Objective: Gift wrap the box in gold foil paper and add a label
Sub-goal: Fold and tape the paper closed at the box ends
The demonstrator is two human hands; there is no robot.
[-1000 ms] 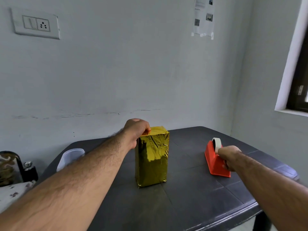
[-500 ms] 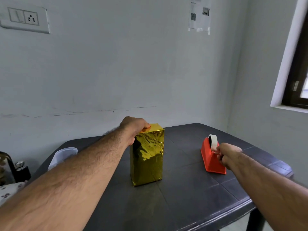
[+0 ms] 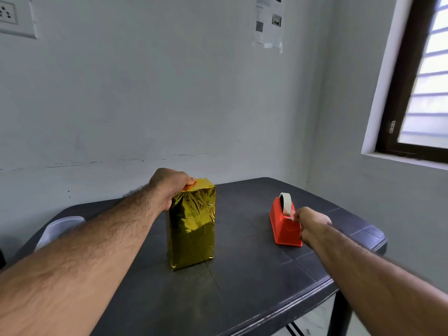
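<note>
From the head camera, a tall box (image 3: pixel 191 224) stands upright near the middle of a dark table (image 3: pixel 242 299) with a smooth, dull top marked by thin lines. Shiny gold foil paper covers the box; it is crinkly and bright like a mirror, with folds at the top and bottom edges. No label shows on the sides that can be seen. The left hand (image 3: pixel 169 185) sits at the box's 11 o'clock corner, fingers curled over the top edge and holding it. At 3 o'clock from the box, well apart, sits an orange plastic tape holder (image 3: pixel 284 226) with a round roll of pale tape (image 3: pixel 286 202) on top. The right hand (image 3: pixel 312 225) pinches the loose end of the tape. A white plastic lid (image 3: pixel 58 229) lies at 9 o'clock. A paper sheet (image 3: pixel 269 23) hangs on the grey wall at 1 o'clock; its writing is too small to read.
</note>
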